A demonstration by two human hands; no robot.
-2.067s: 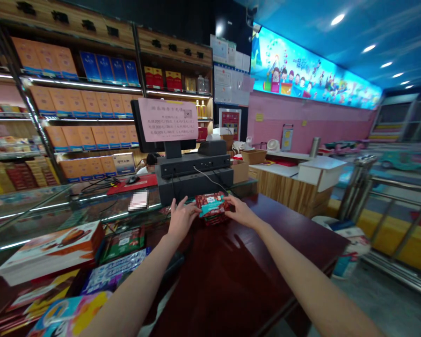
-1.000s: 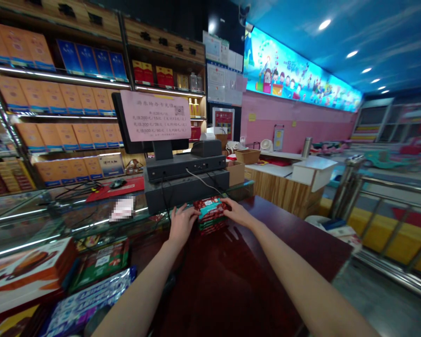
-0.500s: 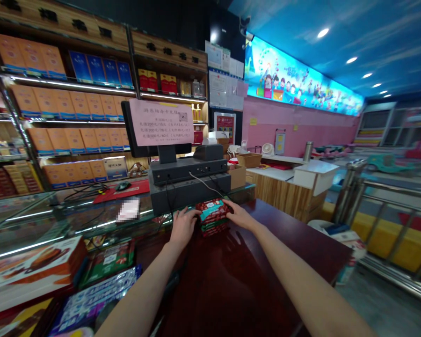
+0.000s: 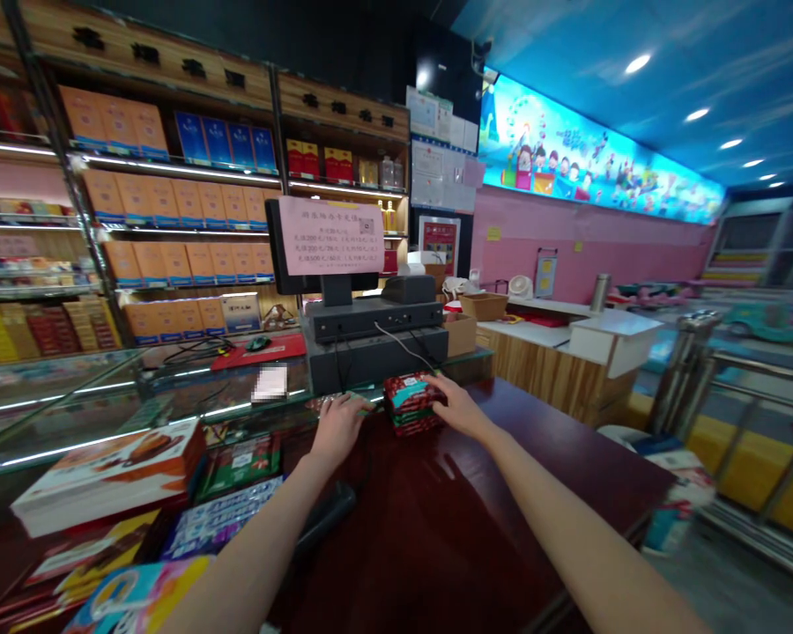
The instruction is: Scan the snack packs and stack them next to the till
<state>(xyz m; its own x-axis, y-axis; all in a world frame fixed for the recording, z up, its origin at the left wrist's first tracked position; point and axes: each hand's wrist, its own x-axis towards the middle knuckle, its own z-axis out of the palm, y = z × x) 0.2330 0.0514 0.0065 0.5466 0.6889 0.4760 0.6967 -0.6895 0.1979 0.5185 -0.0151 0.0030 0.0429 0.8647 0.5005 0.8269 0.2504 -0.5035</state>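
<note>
**Counter view, both hands at the far edge.** Your right hand (image 4: 455, 408) rests on the right end of a stack of red packets (image 4: 410, 403). Its fingers (image 4: 436, 386) lie close together along the stack's far corner. The thumb is hidden, so you cannot tell whether it grips.

Your left hand (image 4: 336, 424) lies palm down on the dark red surface (image 4: 449, 537), fingers loosely spread, just beside the stack's left end but apart from it.

The stack sits flat at the far edge of the surface, just in front of the cash register (image 4: 374, 339) and beside the glass counter (image 4: 106, 414).

Step in hand, as judged: squaring and seating the stack. A lift from here would call for a hand at each short end.

The stack's long axis runs left to right, roughly parallel to the register's front, and its teal-banded printed face points up. Boxed goods (image 4: 112, 471) lie well apart at your left.
</note>
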